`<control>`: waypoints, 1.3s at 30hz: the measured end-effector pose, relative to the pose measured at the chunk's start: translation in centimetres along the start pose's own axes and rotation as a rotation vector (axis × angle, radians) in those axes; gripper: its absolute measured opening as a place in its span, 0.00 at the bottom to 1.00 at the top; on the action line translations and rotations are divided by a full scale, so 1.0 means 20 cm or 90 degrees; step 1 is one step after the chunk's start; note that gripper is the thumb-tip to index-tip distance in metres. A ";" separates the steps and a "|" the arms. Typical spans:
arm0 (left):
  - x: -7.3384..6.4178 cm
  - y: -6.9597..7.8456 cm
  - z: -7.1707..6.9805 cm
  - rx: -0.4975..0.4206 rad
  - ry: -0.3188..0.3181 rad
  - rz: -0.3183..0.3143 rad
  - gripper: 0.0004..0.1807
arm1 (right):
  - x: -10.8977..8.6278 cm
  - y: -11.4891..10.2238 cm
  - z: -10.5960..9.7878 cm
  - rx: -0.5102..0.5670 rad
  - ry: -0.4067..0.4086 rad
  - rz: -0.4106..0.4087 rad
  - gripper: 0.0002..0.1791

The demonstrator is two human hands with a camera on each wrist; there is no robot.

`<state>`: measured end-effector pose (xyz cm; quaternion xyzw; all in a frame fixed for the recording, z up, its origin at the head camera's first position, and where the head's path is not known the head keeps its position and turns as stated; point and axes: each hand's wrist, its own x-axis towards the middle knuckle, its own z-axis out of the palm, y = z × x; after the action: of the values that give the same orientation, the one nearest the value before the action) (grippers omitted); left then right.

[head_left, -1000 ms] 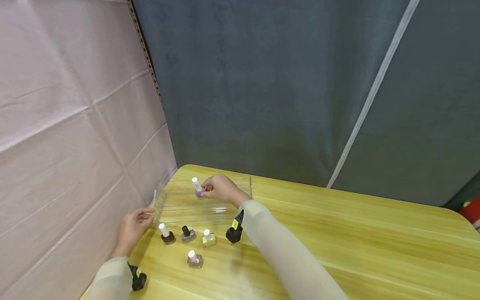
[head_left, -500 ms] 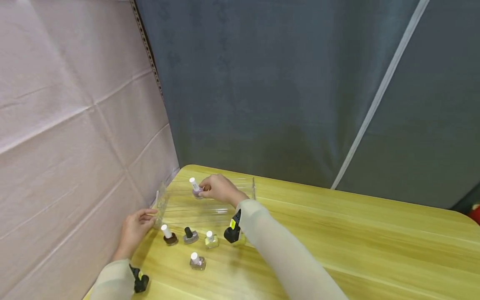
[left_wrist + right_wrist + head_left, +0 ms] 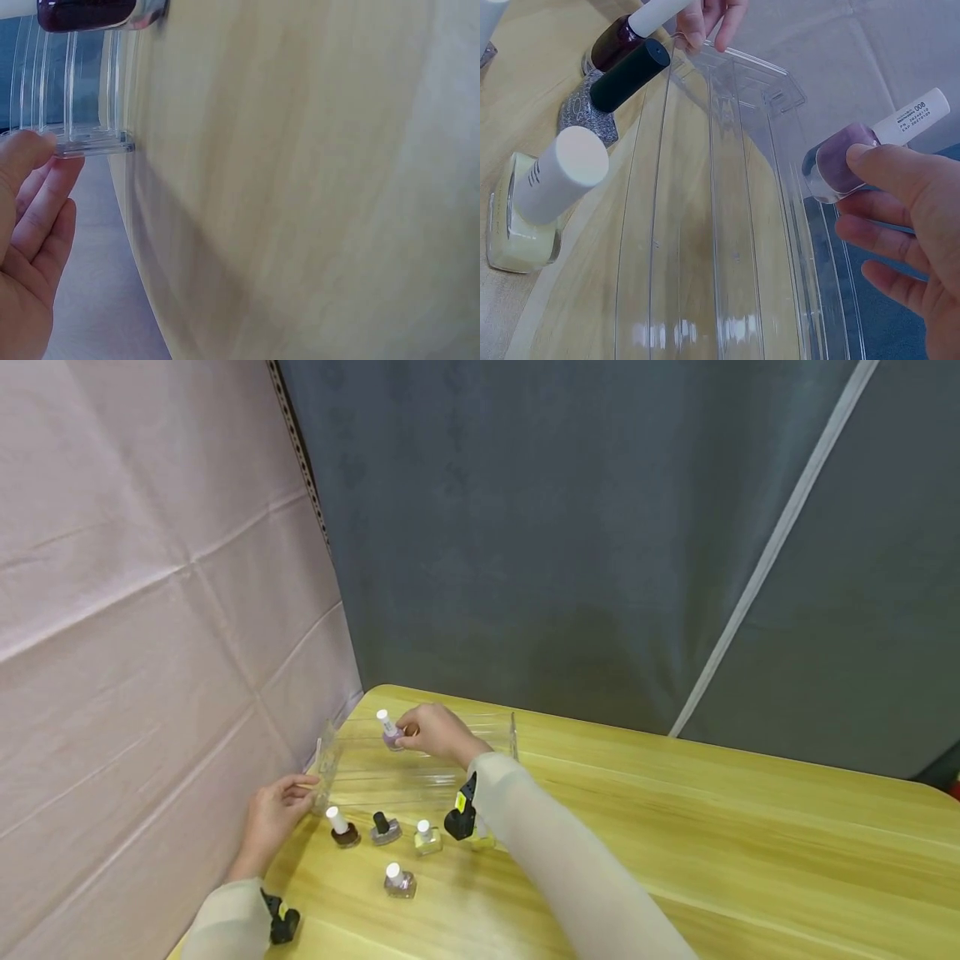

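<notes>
While in fingers (image 3: 877,206), purple polish bottle (image 3: 847,155)

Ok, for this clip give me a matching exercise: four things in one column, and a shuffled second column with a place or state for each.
1. purple bottle
2. dark red bottle
3. silver glitter bottle
4. clear rack

A. has a black cap
B. pinched at one end by the left hand
C. held in the right hand
D. on the table, the bottle closest to the left hand

Pairs: 1-C, 2-D, 3-A, 4-B
</notes>
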<state>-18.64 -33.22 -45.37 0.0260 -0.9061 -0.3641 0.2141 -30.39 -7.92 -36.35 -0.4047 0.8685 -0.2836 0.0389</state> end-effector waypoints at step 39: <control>-0.06 0.04 -0.01 0.008 0.004 -0.024 0.11 | 0.09 -0.06 0.08 0.032 0.068 0.065 0.12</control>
<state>-17.31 -32.49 -45.15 0.0450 -0.9070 -0.3624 0.2097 -30.36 -10.61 -36.76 -0.3432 0.8815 -0.3241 0.0166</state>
